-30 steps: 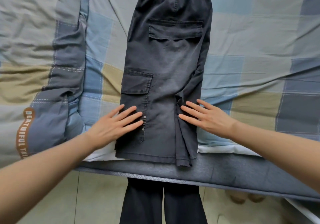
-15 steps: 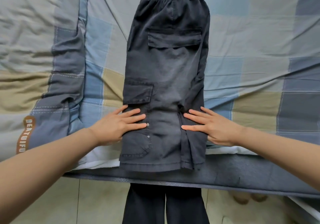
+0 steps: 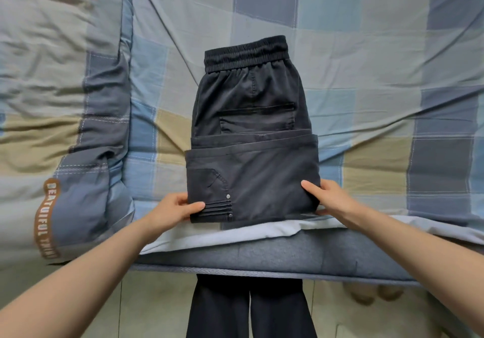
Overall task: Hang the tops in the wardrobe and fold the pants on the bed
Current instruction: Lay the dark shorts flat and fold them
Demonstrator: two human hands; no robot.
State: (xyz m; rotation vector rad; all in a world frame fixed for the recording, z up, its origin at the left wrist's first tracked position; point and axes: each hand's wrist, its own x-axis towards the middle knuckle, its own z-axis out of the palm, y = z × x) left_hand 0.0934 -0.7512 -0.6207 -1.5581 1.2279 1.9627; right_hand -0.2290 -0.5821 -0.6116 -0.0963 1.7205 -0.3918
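Note:
A pair of dark grey cargo pants (image 3: pixel 251 138) lies on the checked bed sheet (image 3: pixel 366 76), waistband at the far end. Its lower part is folded up over the upper part, so the hem edge lies just below the back pocket. My left hand (image 3: pixel 178 208) grips the near left corner of the fold, thumb on top. My right hand (image 3: pixel 327 197) grips the near right corner, thumb on top and fingers under the cloth.
A rumpled checked duvet (image 3: pixel 60 117) with brown lettering lies at the left. The grey mattress edge (image 3: pixel 262 256) runs along the front. Below it are my dark trouser legs (image 3: pixel 248 309) and a pale tiled floor (image 3: pixel 152 306).
The pants' lower part has been folded up over the upper part. My hands went from lying flat on the cloth to gripping the fold's near corners.

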